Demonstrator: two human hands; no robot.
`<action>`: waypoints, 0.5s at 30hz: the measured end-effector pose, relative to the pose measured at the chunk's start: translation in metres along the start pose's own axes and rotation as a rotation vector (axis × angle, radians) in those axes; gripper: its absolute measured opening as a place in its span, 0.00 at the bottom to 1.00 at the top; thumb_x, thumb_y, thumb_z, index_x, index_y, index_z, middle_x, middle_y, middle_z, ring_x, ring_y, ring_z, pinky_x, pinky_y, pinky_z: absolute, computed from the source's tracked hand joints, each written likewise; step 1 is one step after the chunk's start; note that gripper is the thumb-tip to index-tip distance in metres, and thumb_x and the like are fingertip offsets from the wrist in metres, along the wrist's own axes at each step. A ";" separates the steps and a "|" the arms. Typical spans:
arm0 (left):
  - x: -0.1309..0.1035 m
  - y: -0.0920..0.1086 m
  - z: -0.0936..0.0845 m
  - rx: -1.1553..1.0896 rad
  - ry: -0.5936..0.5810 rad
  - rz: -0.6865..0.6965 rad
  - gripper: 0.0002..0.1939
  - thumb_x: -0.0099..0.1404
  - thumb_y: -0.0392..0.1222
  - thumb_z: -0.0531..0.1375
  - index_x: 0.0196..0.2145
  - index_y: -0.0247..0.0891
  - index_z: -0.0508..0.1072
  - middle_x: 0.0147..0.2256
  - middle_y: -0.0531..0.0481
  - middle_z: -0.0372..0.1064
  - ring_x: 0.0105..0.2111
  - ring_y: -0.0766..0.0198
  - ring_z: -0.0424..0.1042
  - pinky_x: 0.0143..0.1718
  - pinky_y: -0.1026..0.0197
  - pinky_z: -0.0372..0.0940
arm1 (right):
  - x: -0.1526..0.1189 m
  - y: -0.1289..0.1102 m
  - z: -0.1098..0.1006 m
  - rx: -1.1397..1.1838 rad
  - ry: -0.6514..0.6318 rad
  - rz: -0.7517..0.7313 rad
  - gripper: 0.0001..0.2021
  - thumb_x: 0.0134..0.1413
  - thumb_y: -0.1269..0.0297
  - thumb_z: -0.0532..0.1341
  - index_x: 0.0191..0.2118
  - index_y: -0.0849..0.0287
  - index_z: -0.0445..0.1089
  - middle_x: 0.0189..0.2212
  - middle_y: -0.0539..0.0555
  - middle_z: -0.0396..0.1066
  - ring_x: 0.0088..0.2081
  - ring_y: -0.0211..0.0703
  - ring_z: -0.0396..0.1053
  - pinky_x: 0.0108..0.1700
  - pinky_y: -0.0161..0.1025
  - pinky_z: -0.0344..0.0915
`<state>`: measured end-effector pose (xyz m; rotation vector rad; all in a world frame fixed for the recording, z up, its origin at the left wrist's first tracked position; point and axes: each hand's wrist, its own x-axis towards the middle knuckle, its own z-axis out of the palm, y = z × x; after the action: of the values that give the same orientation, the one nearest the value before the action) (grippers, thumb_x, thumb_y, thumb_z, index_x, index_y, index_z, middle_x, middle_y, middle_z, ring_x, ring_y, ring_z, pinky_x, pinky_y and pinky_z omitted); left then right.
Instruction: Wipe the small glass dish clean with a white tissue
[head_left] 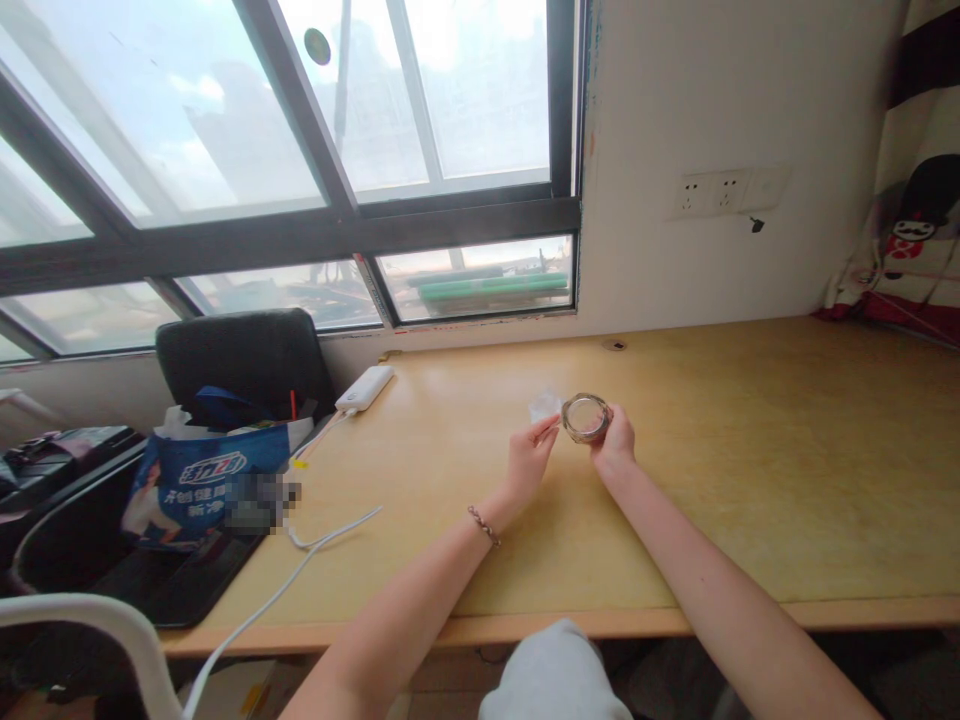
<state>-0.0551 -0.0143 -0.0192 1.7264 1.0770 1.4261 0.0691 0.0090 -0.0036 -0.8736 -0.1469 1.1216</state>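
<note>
My right hand (617,436) is wrapped around the right side of a round, metallic-looking object (586,416) with a brownish, patterned rim and a pale, shiny centre; its exact kind is unclear. It is held above the table (750,480), face toward me. At its left edge, my left hand (530,457) has thumb and fingers pinched together. Whether those fingertips grip the rim or something small is hard to see. Just behind them lies a crumpled, clear plastic piece (543,404). A beaded bracelet (484,526) circles my left wrist.
A white power strip (366,389) sits at the table's left edge, with a white cable (300,562) trailing over the front. Left of the table, a blue shopping bag (202,485) rests on a black chair (244,360). Windows and a wall socket (727,190) are behind.
</note>
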 end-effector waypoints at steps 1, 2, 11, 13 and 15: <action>-0.001 0.000 0.000 0.022 0.012 0.007 0.13 0.59 0.42 0.55 0.39 0.36 0.72 0.39 0.48 0.71 0.38 0.59 0.70 0.42 0.53 0.65 | 0.001 -0.001 0.000 0.003 0.012 -0.001 0.06 0.41 0.69 0.52 0.19 0.58 0.54 0.11 0.41 0.53 0.13 0.29 0.53 0.13 0.28 0.52; -0.002 0.000 0.000 0.052 0.023 0.021 0.12 0.59 0.42 0.55 0.38 0.37 0.73 0.38 0.48 0.71 0.37 0.59 0.71 0.41 0.54 0.66 | 0.003 -0.001 -0.001 0.004 0.019 0.001 0.06 0.41 0.69 0.52 0.19 0.58 0.54 0.11 0.41 0.53 0.13 0.30 0.53 0.13 0.28 0.53; -0.008 -0.001 -0.004 0.392 -0.133 0.465 0.15 0.63 0.33 0.48 0.44 0.41 0.69 0.44 0.48 0.68 0.44 0.62 0.67 0.46 0.56 0.64 | 0.004 -0.004 0.000 0.061 0.022 0.073 0.06 0.40 0.71 0.51 0.18 0.58 0.53 0.10 0.41 0.53 0.12 0.31 0.53 0.13 0.29 0.52; -0.008 -0.002 -0.005 0.483 -0.161 0.581 0.17 0.62 0.31 0.47 0.45 0.41 0.67 0.44 0.48 0.67 0.46 0.62 0.66 0.48 0.55 0.62 | 0.005 -0.003 -0.001 0.057 0.017 0.094 0.07 0.40 0.71 0.51 0.18 0.58 0.53 0.10 0.41 0.53 0.12 0.31 0.52 0.12 0.29 0.50; -0.009 -0.002 -0.006 0.553 -0.202 0.679 0.17 0.62 0.30 0.46 0.46 0.40 0.66 0.44 0.47 0.67 0.46 0.62 0.65 0.50 0.53 0.61 | 0.005 -0.001 -0.001 0.041 0.005 0.088 0.07 0.40 0.71 0.51 0.17 0.58 0.53 0.10 0.41 0.52 0.11 0.30 0.51 0.12 0.30 0.49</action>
<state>-0.0617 -0.0213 -0.0235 2.7623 0.8532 1.3445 0.0728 0.0125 -0.0057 -0.8531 -0.0814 1.2007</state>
